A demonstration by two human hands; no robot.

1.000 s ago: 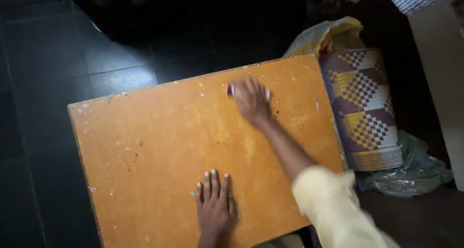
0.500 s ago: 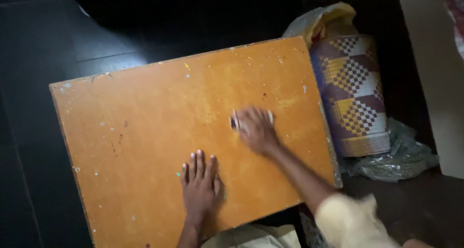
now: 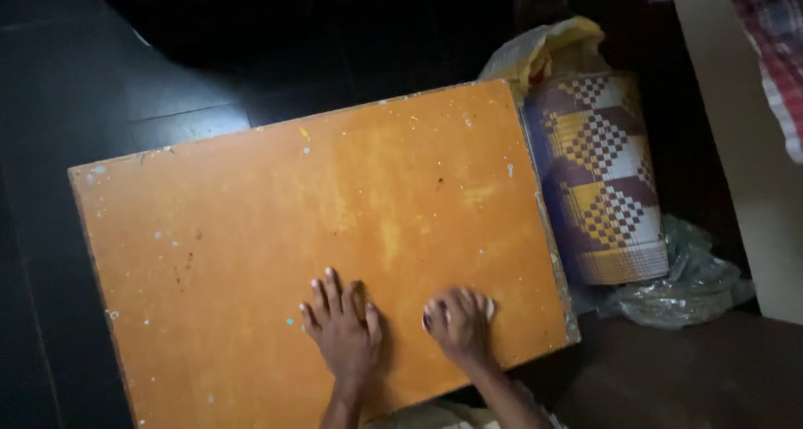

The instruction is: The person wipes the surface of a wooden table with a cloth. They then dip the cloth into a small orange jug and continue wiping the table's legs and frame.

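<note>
An orange board [image 3: 276,220], speckled with pale paint dots, fills the middle of the view. My left hand [image 3: 341,333] lies flat on it near the front edge, fingers spread. Just to its right, my right hand [image 3: 458,322] presses down on a small white cloth [image 3: 489,308]. Only a sliver of the cloth shows, beside the fingers.
A rolled woven mat [image 3: 598,178] with a purple, yellow and white check stands against the board's right edge. A yellowish plastic bag [image 3: 544,48] sits behind it and a crumpled clear bag [image 3: 690,283] beside it. Dark floor tiles [image 3: 167,94] surround the board. A pale wall [image 3: 753,145] is at right.
My right hand has slid with the cloth from the board's far side back to the near edge, ending beside my left hand. The left hand has stayed flat.
</note>
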